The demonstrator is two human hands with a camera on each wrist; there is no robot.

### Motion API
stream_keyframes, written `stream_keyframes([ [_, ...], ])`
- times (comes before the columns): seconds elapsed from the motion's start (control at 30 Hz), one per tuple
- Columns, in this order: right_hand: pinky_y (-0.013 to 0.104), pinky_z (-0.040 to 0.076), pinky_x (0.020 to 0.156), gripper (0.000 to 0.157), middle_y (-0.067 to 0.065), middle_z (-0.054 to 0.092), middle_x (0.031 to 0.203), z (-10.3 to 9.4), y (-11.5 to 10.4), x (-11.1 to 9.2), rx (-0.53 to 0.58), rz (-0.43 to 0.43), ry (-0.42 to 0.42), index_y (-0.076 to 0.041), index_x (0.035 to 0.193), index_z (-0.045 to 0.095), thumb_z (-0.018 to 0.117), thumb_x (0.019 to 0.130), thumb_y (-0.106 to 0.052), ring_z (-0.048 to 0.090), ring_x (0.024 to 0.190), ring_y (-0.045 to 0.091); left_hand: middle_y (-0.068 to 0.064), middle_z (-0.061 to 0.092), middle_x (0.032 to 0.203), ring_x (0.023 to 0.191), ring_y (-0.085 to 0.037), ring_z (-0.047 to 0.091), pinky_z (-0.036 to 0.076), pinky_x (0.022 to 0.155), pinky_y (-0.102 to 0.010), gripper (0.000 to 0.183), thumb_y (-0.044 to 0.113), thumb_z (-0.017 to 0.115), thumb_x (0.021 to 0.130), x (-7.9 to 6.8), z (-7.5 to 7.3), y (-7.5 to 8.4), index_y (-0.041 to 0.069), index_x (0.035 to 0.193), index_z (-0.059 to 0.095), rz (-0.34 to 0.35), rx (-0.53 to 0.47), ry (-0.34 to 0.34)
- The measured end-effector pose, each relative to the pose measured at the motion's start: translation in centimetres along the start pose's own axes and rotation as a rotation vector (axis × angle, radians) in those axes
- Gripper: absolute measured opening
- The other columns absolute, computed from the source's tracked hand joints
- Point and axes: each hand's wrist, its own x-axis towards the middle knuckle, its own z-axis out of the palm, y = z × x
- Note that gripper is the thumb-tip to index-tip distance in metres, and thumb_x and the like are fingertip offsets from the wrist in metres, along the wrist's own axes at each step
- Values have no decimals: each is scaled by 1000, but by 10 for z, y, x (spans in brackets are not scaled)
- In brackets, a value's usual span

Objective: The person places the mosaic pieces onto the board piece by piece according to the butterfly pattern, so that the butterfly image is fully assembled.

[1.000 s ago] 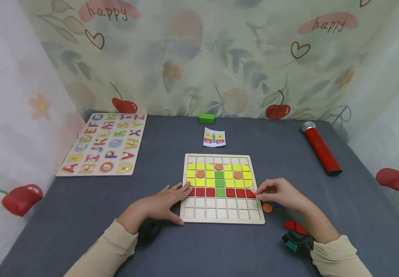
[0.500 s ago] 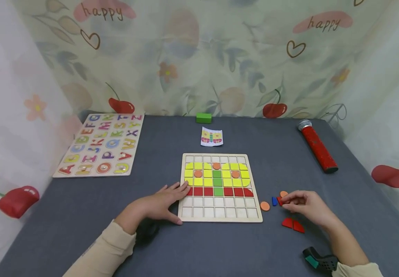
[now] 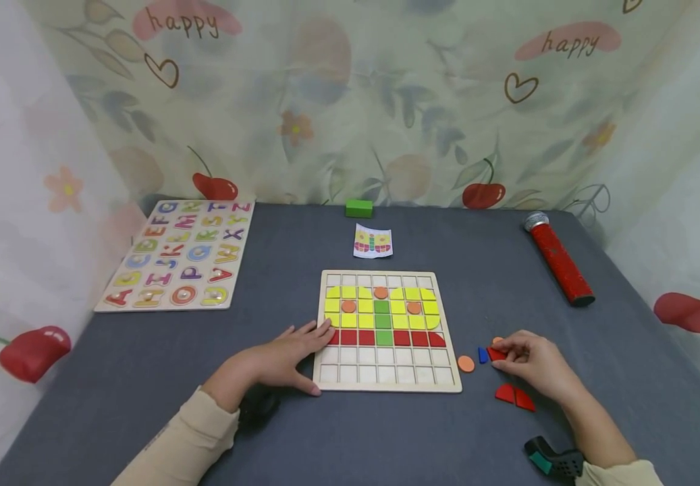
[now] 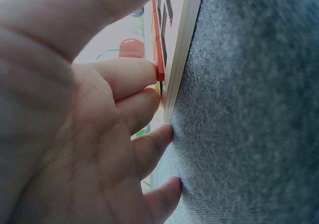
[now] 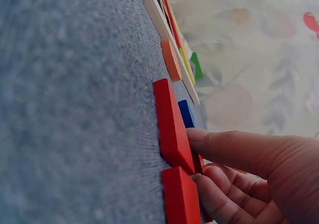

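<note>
A wooden grid board (image 3: 386,374) lies mid-table, bearing yellow, orange, green and red tiles. My left hand (image 3: 285,354) rests at its left edge with the fingers spread. In the left wrist view, fingertips (image 4: 149,72) touch the end red tile (image 4: 159,64) and the board's side. Right of the board, my right hand (image 3: 534,361) pinches a red tile (image 3: 495,354) between thumb and fingers, low over the cloth. Beside that tile lie a blue tile (image 3: 482,355) and an orange disc (image 3: 466,364). Another orange disc (image 3: 497,340) is partly hidden behind the fingers.
Two red quarter-round tiles (image 3: 505,393) lie in front of the right hand. A butterfly pattern card (image 3: 373,241) and a green block (image 3: 358,208) are behind the board. An alphabet puzzle (image 3: 173,260) lies at the left, a red microphone (image 3: 561,263) at the right.
My right hand has gone from the board's right edge, where a red tile now sits in the row, to the loose tiles at the right. My left hand has stayed put.
</note>
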Motion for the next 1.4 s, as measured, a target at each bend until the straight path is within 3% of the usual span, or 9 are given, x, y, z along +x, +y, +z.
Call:
stream_keyframes([
  [0.3,20,40,55,21,4,60,88,0,0,5,-63,-42,-35,-4,94,68,75,76,-13,45,63,-1,0,11,158,146,-24,5,3,117,-49,96,38,76,76,-1,0,0,15,150,19,7,-5,5],
  [0.6,23,46,51,24,4,56,79,-4,-6,9,52,63,-138,-3,99,59,71,81,-13,47,59,6,3,11,158,146,-22,4,2,117,-49,95,38,75,76,-2,0,1,17,150,19,-1,0,-11],
  [0.83,25,50,54,30,8,61,83,-8,-24,26,136,-28,-243,-2,114,63,63,89,-18,53,56,9,4,11,158,146,-22,4,2,117,-48,95,38,75,76,-2,0,0,17,150,19,-5,-2,-8],
  [0.97,26,53,59,26,12,62,90,1,-40,41,218,-72,-323,1,111,63,59,91,-16,57,62,11,4,10,158,146,-21,4,2,117,-48,95,38,75,76,-2,0,0,18,150,18,6,3,-8],
  [1.07,28,54,61,24,15,62,85,12,-56,52,271,-81,-385,3,108,59,58,92,-15,60,64,14,2,10,158,146,-21,4,2,117,-48,95,38,75,77,-2,0,0,17,150,18,15,4,-11],
  [1.4,21,43,57,14,5,61,78,55,-105,78,283,-217,-462,-7,91,64,69,84,-18,51,65,14,3,10,158,146,-22,5,2,117,-48,94,38,75,77,-2,-3,1,17,150,18,10,6,-12],
])
